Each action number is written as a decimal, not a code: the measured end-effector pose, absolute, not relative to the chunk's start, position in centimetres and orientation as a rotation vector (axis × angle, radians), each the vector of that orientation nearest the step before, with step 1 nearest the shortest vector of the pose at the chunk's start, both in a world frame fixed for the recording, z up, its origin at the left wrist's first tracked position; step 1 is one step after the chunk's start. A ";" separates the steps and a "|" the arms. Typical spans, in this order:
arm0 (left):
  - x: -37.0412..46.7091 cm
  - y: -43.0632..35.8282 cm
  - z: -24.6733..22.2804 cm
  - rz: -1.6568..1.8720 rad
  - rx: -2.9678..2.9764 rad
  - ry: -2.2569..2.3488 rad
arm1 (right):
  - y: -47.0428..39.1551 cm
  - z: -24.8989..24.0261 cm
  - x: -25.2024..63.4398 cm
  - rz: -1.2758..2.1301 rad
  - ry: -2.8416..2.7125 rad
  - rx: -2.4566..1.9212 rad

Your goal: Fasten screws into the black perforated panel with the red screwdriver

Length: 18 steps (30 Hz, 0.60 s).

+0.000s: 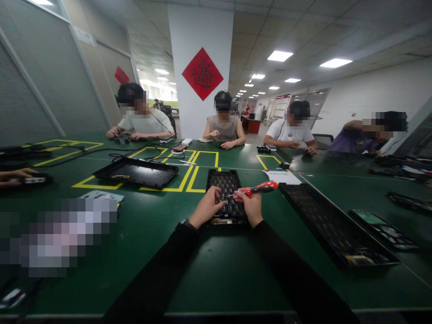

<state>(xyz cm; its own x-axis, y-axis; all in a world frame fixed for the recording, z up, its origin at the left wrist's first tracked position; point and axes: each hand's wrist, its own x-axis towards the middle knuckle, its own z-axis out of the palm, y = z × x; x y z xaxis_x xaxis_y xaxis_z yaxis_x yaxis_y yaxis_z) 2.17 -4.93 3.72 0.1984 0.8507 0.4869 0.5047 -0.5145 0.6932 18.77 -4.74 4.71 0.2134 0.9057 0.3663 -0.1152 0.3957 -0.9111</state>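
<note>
Red-handled screwdriver point(258, 189) is being gripped by right hand point(251, 207) fingers, left hand point(205, 208) fingers pinching its tip over black panel point(225, 191).

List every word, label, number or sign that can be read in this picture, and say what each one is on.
None can be read for certain.
Red diamond sign on the white pillar: dark characters, too blurred to read.
Smaller red sign on the left wall: unreadable.
White paper on the green table: print too small.
Red-handled screwdriver in the right hand: no visible marking.
</note>
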 end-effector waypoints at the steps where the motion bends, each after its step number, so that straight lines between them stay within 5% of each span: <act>1: 2.2 -5.0 3.7 1.233 2.124 1.277 | -5.3 4.7 18.6 0.844 -1.131 -0.885; 18: 2.1 -5.1 3.9 1.067 2.196 1.258 | -8.1 5.0 18.1 0.686 -1.345 -0.872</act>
